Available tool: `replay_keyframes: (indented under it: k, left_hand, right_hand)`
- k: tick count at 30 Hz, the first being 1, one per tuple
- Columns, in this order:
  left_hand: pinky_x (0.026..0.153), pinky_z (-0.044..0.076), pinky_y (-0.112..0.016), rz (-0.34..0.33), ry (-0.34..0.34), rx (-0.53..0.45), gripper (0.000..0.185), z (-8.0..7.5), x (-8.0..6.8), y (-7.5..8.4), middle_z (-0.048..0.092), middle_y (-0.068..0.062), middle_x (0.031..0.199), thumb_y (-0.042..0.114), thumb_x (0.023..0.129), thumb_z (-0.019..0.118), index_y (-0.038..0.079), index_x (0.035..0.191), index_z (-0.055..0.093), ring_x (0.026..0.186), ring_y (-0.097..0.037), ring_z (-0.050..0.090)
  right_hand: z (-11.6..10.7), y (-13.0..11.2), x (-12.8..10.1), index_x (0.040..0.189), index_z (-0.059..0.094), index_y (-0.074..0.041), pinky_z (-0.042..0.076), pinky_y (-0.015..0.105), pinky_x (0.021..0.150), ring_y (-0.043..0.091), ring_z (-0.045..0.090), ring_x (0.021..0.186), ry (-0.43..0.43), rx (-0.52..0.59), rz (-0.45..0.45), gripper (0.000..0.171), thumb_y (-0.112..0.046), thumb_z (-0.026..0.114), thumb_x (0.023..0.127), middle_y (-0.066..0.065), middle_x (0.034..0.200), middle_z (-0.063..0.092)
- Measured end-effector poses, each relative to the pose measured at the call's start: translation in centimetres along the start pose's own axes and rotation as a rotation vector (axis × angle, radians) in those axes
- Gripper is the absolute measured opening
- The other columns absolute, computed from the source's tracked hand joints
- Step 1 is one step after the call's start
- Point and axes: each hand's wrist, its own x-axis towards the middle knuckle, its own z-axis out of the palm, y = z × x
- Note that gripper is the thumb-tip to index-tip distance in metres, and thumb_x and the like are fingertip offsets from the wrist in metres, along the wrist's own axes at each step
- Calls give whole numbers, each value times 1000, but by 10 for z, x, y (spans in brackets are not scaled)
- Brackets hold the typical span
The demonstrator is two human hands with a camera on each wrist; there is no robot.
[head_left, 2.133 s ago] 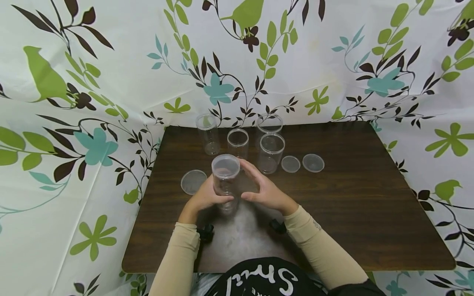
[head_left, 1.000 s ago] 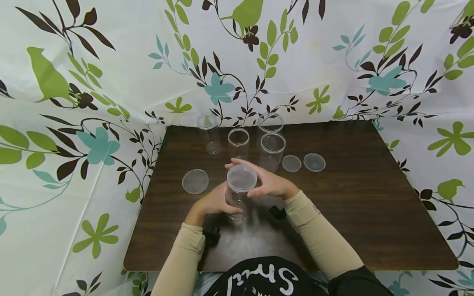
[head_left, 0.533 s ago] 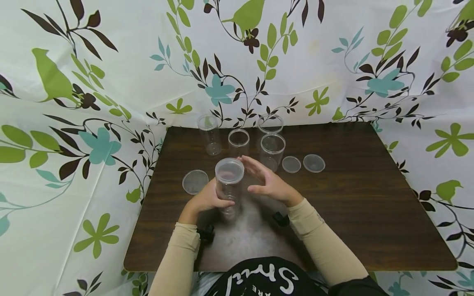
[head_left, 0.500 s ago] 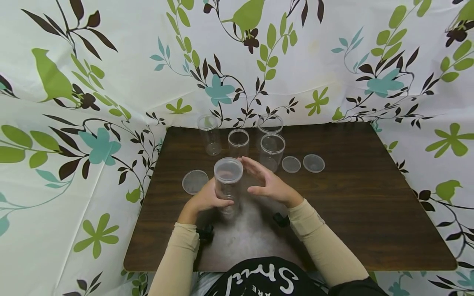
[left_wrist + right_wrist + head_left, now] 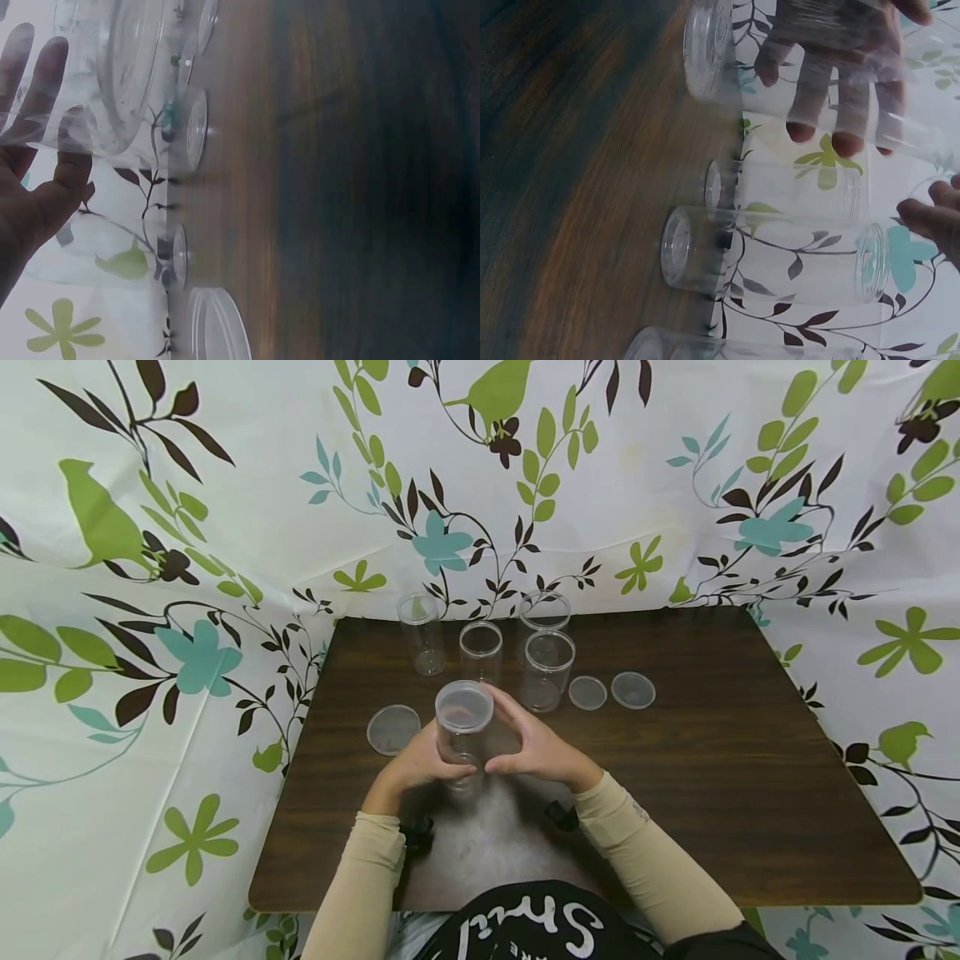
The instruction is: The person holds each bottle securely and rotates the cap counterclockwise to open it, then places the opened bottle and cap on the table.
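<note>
The only writing in view is white script on the person's black shirt [image 5: 536, 927], seen upside down and reading roughly "Shell". A clear lidded jar [image 5: 461, 735] stands with its long axis near vertical, lid uppermost, over the near middle of the brown surface [image 5: 712, 793]. The left hand [image 5: 416, 764] has its fingers wrapped round the jar's lower body, and the right hand [image 5: 536, 747] curls its fingers against the jar's right side just under the lid.
</note>
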Motion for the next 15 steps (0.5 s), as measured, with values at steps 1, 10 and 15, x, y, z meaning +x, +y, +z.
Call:
replay_keyframes:
  k: [1, 10, 15]
  left_hand:
    - [106, 42, -44, 12, -10, -5, 89, 2, 0, 1, 54, -9, 140, 5, 73, 88, 10, 148, 40, 126, -25, 52]
    - [106, 43, -42, 27, -128, -28, 84, 21, 2, 9, 58, -8, 135, 7, 73, 88, 6, 144, 44, 122, -23, 55]
    - [106, 43, -41, 30, -150, -38, 81, 21, 1, 11, 59, -9, 133, 6, 72, 88, 6, 141, 46, 120, -23, 55]
  right_hand:
    - [1, 0, 2, 162, 17, -6, 19, 39, 122, 24, 22, 153, 7, -1, -4, 112, -50, 81, 82, 11, 167, 21]
    - [-3, -4, 11, 159, 29, -10, 34, 40, 114, 25, 46, 138, -44, 44, -15, 98, -40, 84, 84, 13, 156, 43]
    - [-7, -5, 11, 162, 21, -12, 34, 36, 115, 26, 42, 142, -133, 114, -13, 96, -35, 80, 89, 12, 159, 39]
